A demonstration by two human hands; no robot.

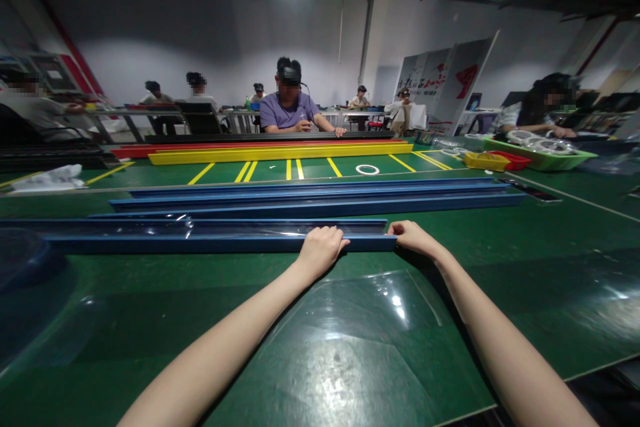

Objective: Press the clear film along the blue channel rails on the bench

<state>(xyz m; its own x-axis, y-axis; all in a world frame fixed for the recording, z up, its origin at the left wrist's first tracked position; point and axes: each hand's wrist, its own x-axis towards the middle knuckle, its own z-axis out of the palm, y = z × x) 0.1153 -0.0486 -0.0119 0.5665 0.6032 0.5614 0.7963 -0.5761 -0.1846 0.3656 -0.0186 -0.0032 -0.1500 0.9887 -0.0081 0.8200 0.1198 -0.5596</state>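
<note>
A long blue channel strip point(200, 245) lies across the green table in front of me, its open side facing up. Clear plastic film point(240, 227) glints inside the channel. My left hand point(323, 250) is closed over the channel near its right part, fingers curled over the rim. At the right end of the channel, my right hand point(411, 237) pinches the end with thumb and fingers; whether it also holds the film's edge I cannot tell. A transparent sheet point(360, 320) lies flat on the table between my forearms.
More blue channels point(320, 203) lie just beyond. Farther back are a yellow channel point(280, 154), red and black ones, and a white ring point(367, 170). A green basket point(543, 157) stands at right, a phone point(537, 193) nearer. A co-worker point(290, 107) sits opposite.
</note>
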